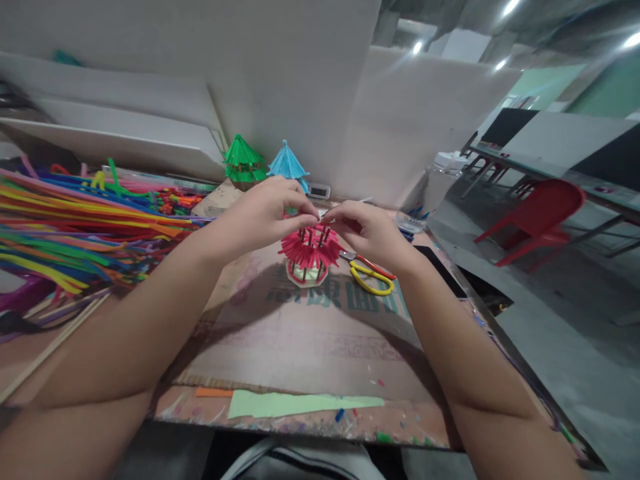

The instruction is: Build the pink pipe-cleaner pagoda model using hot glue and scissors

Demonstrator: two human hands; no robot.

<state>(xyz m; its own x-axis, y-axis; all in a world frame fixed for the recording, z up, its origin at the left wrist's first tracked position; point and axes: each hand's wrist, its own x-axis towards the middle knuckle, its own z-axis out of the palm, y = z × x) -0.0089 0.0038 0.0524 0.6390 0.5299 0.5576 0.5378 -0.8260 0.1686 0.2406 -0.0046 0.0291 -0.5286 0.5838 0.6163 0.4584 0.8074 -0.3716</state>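
A small pavilion model (pixel 311 250) with a fringed pink-red roof tier, thin brown posts and a pale base stands upright on the cardboard. Over its top, my left hand (pixel 277 212) comes in from the left with thumb and forefinger pinched together. My right hand (pixel 367 230) meets it from the other side, its fingers also pinched. Their fingertips nearly touch each other. Whatever they pinch is too small and too hidden to make out. Just right of the model, below my right hand, lie scissors (pixel 371 279) with yellow and red handles.
Bundles of colourful pipe cleaners (pixel 90 220) cover the left side. Behind stand a green pavilion model (pixel 243 160) and a blue-roofed one (pixel 287 163). A clear plastic container (pixel 435 183) is at the back right. A green paper strip (pixel 295 404) lies along the front edge.
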